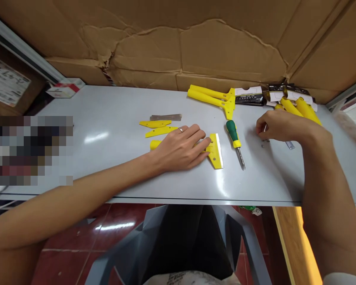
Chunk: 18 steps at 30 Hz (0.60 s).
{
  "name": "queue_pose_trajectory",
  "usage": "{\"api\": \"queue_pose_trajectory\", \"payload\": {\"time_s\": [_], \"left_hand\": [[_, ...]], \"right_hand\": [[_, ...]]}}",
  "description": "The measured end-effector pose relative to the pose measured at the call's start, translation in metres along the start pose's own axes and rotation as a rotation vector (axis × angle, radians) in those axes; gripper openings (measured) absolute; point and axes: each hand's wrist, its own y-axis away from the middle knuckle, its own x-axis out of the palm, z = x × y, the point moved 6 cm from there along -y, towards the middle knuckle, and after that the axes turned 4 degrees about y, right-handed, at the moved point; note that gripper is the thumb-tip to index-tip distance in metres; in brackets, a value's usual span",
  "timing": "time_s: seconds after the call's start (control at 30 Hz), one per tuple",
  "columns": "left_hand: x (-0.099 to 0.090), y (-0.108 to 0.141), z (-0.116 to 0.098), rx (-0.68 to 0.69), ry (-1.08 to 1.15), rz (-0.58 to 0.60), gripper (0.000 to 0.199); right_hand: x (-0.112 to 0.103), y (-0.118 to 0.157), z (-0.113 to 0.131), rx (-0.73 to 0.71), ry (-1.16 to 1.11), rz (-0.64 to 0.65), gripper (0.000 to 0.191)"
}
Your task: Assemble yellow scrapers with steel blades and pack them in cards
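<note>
My left hand (pixel 182 148) lies over the handle of a yellow scraper (pixel 215 158) flat on the table, its fingers curled about the neck. The scraper's head, with a bright blade along its edge, points right. My right hand (pixel 279 126) is at the table top with thumb and fingertips pinched together; whatever is between them is hidden. Tiny screws (pixel 263 146) lie right under those fingertips. Between the hands rests a screwdriver (pixel 233 132) with a green and yellow handle, tip toward me. Beyond my left hand are two yellow blade cover plates (pixel 156 124) and grey metal blades (pixel 166 117).
At the back, more yellow scrapers (pixel 210 98) lie beside black and white packages (pixel 249 96). Further yellow handles (pixel 308 110) are behind my right wrist. A small red and white box (pixel 65 88) sits at the back left. Cardboard (pixel 148 47) walls the table's rear.
</note>
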Motion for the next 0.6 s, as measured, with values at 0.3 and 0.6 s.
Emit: {"api": "queue_pose_trajectory", "payload": {"time_s": [0.3, 0.6], "left_hand": [[0.006, 0.01, -0.003, -0.056, 0.087, 0.062, 0.023], [-0.002, 0.011, 0.003, -0.125, 0.072, -0.055, 0.018]], "right_hand": [[-0.036, 0.017, 0.047, -0.167, -0.243, -0.286, 0.006], [-0.008, 0.02, 0.114, -0.416, -0.738, -0.189, 0.019]]}}
